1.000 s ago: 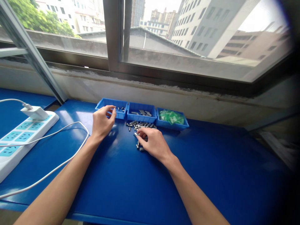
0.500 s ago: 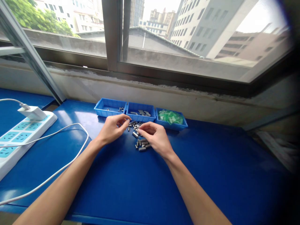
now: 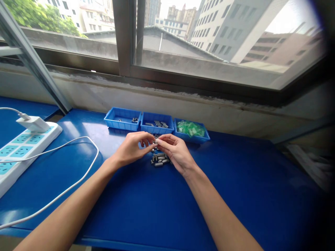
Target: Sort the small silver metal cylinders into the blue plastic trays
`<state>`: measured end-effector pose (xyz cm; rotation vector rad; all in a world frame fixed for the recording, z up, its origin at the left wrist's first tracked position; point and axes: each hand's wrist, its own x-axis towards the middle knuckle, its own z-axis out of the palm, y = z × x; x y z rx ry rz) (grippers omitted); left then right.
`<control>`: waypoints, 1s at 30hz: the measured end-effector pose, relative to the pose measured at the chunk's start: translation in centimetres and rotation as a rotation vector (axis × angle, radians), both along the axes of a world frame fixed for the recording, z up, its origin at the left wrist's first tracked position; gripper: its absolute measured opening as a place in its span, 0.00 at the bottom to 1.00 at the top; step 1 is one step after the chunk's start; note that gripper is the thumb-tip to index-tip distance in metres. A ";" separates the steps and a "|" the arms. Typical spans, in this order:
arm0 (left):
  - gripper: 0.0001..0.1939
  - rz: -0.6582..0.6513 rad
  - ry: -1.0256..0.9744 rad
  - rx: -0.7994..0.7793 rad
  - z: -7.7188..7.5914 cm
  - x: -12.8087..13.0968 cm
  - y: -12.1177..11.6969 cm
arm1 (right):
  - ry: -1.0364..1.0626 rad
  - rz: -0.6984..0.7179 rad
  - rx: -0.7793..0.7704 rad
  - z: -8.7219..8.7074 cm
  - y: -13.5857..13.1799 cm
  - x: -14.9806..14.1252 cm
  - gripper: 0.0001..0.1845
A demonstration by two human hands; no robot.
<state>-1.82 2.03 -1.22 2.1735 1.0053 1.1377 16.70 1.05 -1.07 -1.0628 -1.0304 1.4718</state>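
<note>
My left hand (image 3: pixel 136 148) and my right hand (image 3: pixel 176 151) meet fingertip to fingertip above the loose metal parts. Both are closed in a pinch around a small metal part (image 3: pixel 155 142), mostly hidden by the fingers; its exact kind is too small to tell. Just below the hands, a pile of silvery hex standoffs and screws (image 3: pixel 159 159) lies on the blue table (image 3: pixel 146 209). More small metal pieces lie behind the fingers, partly covered.
Three blue bins stand along the back: a left bin (image 3: pixel 121 124) with a few screws, a middle bin (image 3: pixel 157 129) with standoffs, and a right bin (image 3: pixel 192 138) with green-tinted plastic bags (image 3: pixel 191 128). At left are a white power strip (image 3: pixel 31 153) and a looping white cable (image 3: pixel 75 183).
My left hand has moved right and slightly down, so its fingertips now meet those of my right hand. My right hand has shifted only a little, its fingertips rising slightly.
</note>
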 end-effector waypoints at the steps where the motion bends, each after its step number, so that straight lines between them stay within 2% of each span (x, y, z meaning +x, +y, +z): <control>1: 0.07 0.008 -0.003 -0.005 0.0 0.0 0.0 | -0.006 0.001 0.005 0.0 0.0 0.0 0.16; 6: 0.07 -0.002 -0.035 -0.063 0.1 -0.3 0.0 | -0.091 0.013 0.050 -0.3 0.1 -0.1 0.16; 9: 0.05 0.062 -0.035 -0.037 0.2 -0.9 0.5 | -0.243 0.019 0.142 -0.6 0.1 -0.2 0.14; 11: 0.05 0.163 -0.036 0.002 0.1 -1.5 1.0 | -0.416 0.008 0.237 -0.6 -0.1 -0.3 0.12; 16: 0.06 0.533 -0.064 0.115 -0.5 -3.3 2.6 | -0.908 0.008 0.529 -0.3 -0.9 -0.5 0.04; 19: 0.08 0.641 -0.072 0.099 -1.2 -4.3 3.4 | -1.103 0.065 0.642 -0.4 -1.2 -0.6 0.04; 23: 0.11 0.660 -0.009 0.091 -1.8 -4.9 4.0 | -1.209 0.128 0.667 -0.6 -1.2 -0.6 0.05; 30: 0.14 0.686 0.070 0.110 -1.8 -4.7 3.9 | -1.266 0.122 0.659 -0.4 -1.3 -0.7 0.04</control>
